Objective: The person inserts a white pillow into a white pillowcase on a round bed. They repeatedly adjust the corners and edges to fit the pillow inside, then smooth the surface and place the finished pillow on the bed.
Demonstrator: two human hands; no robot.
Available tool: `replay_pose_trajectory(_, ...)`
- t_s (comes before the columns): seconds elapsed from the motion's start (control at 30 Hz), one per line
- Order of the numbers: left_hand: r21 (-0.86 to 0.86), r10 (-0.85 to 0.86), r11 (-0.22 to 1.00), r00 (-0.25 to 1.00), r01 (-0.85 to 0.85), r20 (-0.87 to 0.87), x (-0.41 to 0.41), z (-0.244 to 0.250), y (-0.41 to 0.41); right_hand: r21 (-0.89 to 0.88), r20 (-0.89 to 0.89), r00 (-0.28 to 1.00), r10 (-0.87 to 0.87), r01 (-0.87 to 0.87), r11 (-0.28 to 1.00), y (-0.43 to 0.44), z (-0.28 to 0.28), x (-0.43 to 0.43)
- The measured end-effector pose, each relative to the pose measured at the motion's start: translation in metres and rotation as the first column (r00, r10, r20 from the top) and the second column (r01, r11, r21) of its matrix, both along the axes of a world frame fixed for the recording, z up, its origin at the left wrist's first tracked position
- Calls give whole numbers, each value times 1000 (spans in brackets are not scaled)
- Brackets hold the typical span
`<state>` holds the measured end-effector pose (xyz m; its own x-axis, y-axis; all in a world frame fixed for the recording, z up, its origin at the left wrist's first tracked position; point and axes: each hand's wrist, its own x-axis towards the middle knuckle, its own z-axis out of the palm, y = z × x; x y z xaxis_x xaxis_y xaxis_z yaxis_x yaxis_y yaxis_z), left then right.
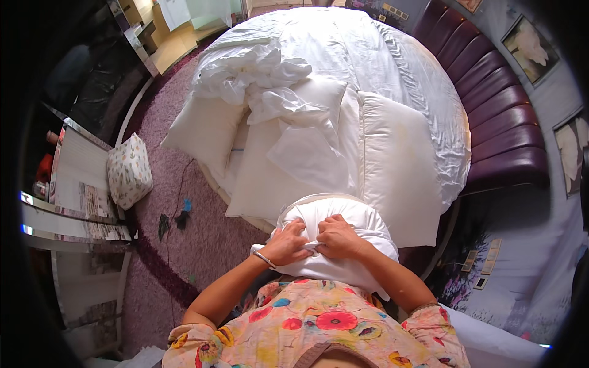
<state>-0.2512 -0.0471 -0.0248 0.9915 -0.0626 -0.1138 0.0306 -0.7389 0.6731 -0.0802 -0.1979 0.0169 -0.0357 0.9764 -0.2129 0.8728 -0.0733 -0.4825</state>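
Note:
A white pillow [343, 207] is held upright against my body, its lower part wrapped in loose white cloth that looks like a pillowcase [331, 264]. Bunched cloth is pinched in the fingers of my left hand [286, 244], which has a bracelet at the wrist. Close beside it, my right hand [339, 238] grips the same gathered edge with curled fingers. Just beyond the pillow, a flat white pillow [262, 179] and a second one [398, 170] lie at the near edge of the round bed [322, 30]. Another pillow [207, 131] rests to their left.
Crumpled white linen [262, 69] is heaped on the bed's left side. A purple padded headboard [497, 106] curves along the right. On the carpet [152, 184] at left are a patterned cushion [130, 171] and small dark and blue scraps [184, 214].

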Motion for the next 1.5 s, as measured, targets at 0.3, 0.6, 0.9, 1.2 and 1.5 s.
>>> replay_pose_trajectory(0.3, -228, 507, 860, 813, -456, 286, 14, -28, -27, 259, 152, 949, -277, 232, 938, -18, 22, -3)
replay_pose_trajectory(0.6, -605, 592, 617, 804, -503, -64, 61, -25, -37, 13, 362, 839, -405, 430, 903, -39, 36, -53)
replay_pose_trajectory(0.9, -734, 608, 410, 762, -541, -222, 91, -18, -60, 322, 286, 823, -491, 401, 858, -75, -4, -85)
replay_pose_trajectory(1.2, -181, 196, 972, 942, -150, 272, 72, -21, -46, 581, 179, 813, -554, 367, 726, -77, -35, -21)
replay_pose_trajectory(1.5, -374, 340, 900, 897, -224, 282, 74, -98, -60, 650, 183, 821, -541, 312, 693, -81, -31, -8)
